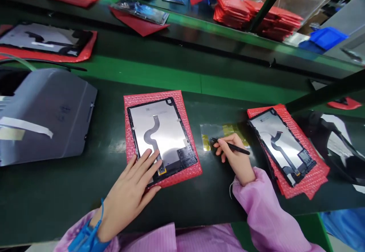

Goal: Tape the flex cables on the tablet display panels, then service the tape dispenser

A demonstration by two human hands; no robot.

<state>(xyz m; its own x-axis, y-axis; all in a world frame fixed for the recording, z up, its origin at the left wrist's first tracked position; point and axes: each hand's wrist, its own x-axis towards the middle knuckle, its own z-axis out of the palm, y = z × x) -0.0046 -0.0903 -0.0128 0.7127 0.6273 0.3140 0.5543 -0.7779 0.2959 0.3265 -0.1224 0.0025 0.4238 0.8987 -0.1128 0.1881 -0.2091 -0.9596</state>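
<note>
Resting my spread left hand (132,187) on the screen panel (171,130) atop the red bag (178,101), right hand (238,162) pinching a black tool (240,149) to that bag's right, I judge the panel light, stiff, fragile, best held by its edges.

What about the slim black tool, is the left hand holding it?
No, the right hand holds the slim black tool; the left hand rests on the silver rectangular panel.
</note>
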